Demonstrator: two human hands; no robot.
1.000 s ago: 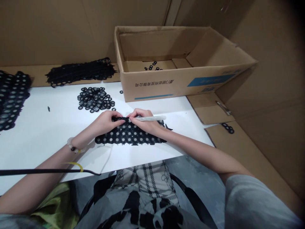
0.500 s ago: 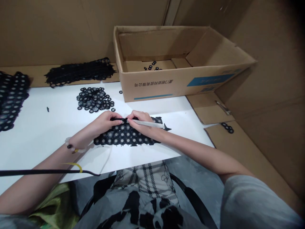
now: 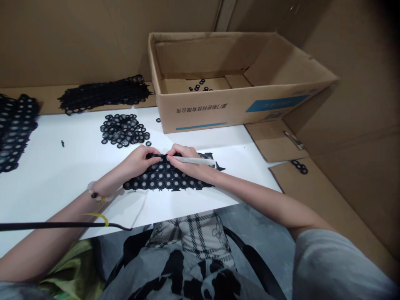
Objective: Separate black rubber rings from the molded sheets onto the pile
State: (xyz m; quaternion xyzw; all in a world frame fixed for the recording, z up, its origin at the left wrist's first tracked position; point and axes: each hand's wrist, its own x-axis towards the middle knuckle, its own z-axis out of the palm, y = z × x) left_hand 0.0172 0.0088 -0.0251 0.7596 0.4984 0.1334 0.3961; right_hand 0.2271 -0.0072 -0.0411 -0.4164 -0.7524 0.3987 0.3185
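A black punched sheet [image 3: 165,180] of linked rings with grey centres lies on the white table [image 3: 56,179], its upper edge held down by the left hand [image 3: 137,161], while the right hand [image 3: 184,160] pinches a white pen-shaped tool [image 3: 195,160] narrowly against the sheet.

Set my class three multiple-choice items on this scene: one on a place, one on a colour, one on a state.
1. Where is the pile of black rings? A on the white table; B on the floor; C in a bag.
2. What colour is the tool in the right hand? A red; B white; C black.
3. Where is the left hand? A in the lap; B raised in the air; C on the perforated black sheet.

1 A: the rings lie on the tabletop.
2 B: the shaft looks pale.
3 C: its fingers lie on the sheet.
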